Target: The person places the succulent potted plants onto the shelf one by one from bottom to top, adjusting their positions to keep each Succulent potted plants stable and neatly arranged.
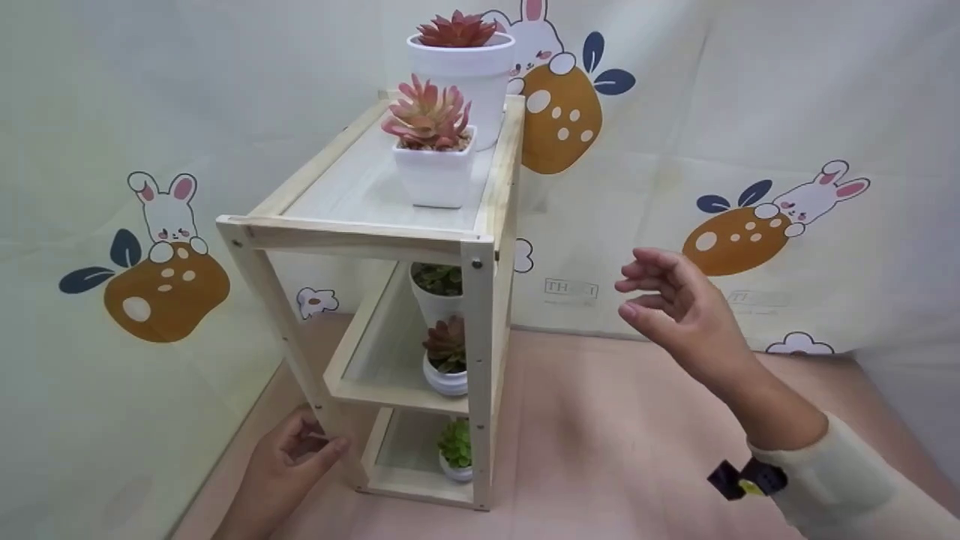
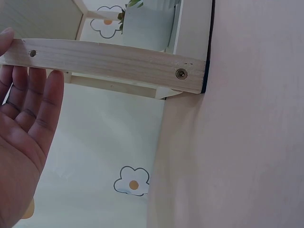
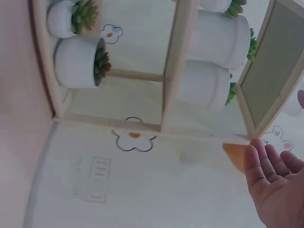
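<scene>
A three-tier wooden shelf (image 1: 482,360) stands in the middle of the head view. Low on its left front leg, my left hand (image 1: 281,465) grips the wood; the left wrist view has the thumb on one side of the leg (image 2: 109,59) and the fingers on the other. My right hand (image 1: 686,315) hovers in the air to the right of the shelf, fingers loosely bent around nothing. On the top board are a pink succulent (image 1: 429,112) in a square white pot (image 1: 435,176) and, behind it, a red succulent (image 1: 457,31) in a taller round pot (image 1: 457,79).
The middle board holds a dark reddish succulent (image 1: 448,345) and a green plant (image 1: 439,277), partly behind the right front leg. A small green succulent (image 1: 455,442) sits on the bottom board. Pale pink cloth (image 1: 600,435) lies underneath, and rabbit-printed fabric (image 1: 637,202) hangs behind.
</scene>
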A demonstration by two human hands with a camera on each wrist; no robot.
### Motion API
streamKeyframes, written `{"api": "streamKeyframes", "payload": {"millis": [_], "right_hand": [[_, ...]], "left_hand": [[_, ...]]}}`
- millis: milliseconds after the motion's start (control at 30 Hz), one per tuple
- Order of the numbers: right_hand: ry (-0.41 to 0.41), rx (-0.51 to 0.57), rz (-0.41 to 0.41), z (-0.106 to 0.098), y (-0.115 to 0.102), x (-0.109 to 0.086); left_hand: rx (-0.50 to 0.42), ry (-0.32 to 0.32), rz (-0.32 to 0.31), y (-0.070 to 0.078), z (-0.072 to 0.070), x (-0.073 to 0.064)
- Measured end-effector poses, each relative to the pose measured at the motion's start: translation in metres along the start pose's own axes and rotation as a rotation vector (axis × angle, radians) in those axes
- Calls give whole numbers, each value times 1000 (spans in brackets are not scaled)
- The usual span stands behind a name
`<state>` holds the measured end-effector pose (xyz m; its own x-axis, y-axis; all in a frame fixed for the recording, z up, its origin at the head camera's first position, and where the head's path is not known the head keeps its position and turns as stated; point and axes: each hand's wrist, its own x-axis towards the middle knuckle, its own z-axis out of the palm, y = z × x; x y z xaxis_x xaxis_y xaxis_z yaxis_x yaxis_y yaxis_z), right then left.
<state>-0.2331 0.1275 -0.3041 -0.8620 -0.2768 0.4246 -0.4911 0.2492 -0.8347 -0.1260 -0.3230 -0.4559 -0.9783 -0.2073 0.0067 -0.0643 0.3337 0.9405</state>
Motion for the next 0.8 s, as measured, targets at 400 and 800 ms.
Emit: {"api": "streamKeyframes", "payload": {"millis": [400,800], "right_hand": [[10,-82,77,-14,69,-74],[29,-70,168,-42,100,-110]], "left_hand": [[32,7,-14,2,1,1],[-66,383,511,26,11,-13]]}}
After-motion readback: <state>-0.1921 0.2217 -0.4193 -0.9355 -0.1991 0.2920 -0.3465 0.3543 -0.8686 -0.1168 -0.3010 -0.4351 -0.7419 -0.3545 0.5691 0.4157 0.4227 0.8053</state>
